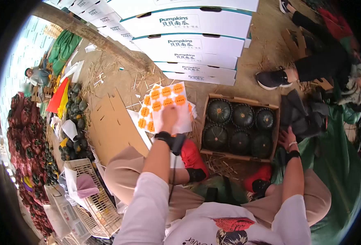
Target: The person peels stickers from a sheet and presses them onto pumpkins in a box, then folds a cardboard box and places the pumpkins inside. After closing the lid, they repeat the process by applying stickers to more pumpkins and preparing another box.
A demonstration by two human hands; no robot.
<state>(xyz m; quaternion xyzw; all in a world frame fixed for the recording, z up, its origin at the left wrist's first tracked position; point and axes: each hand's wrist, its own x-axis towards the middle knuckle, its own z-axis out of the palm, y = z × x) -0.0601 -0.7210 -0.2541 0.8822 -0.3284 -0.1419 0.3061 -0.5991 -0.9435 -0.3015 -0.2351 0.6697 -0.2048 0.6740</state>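
My left hand [169, 117] is over a white sheet of orange flower-shaped stickers [167, 91], its fingers curled toward the paper. Whatever is between those fingertips is too blurred to make out. To the right, an open cardboard box [240, 157] holds several dark green pumpkins [219, 111], set in rows in black trays. My right hand [287, 139] is beside the box's right wall, fingers spread, close to a pile of black trays [301, 114].
White pumpkin cartons [188, 41] are stacked ahead. Flat cardboard [115, 126] lies left, near a plastic crate [100, 200] and loose pumpkins [77, 107]. Red net sacks [23, 143] line the far left. Another person's shoe [272, 79] is ahead right; green cloth [331, 163] lies right.
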